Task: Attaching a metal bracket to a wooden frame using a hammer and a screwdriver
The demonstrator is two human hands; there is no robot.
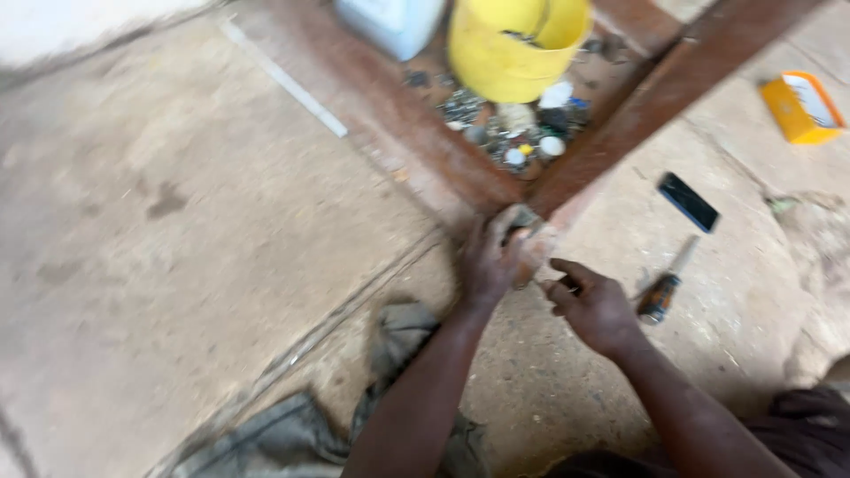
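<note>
Gripping frame corner [522, 190]: left hand [487, 261] fingers curled | right hand [598, 305] fingers curled near it, contents unclear

- Rusty, rough metal frame [460, 150].
- Inside frame: glossy yellow plastic bucket [509, 49].
- Right of frame: glossy black phone [688, 202].
- Below frame: matt grey cloth [390, 354].

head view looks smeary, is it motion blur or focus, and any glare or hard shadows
Head view: motion blur, smear strongest on the yellow bucket and white strip; the left hand and right hand at the rusty frame corner are soft too; light is flat, no hard shadows; only faint sheen on the phone.
</note>
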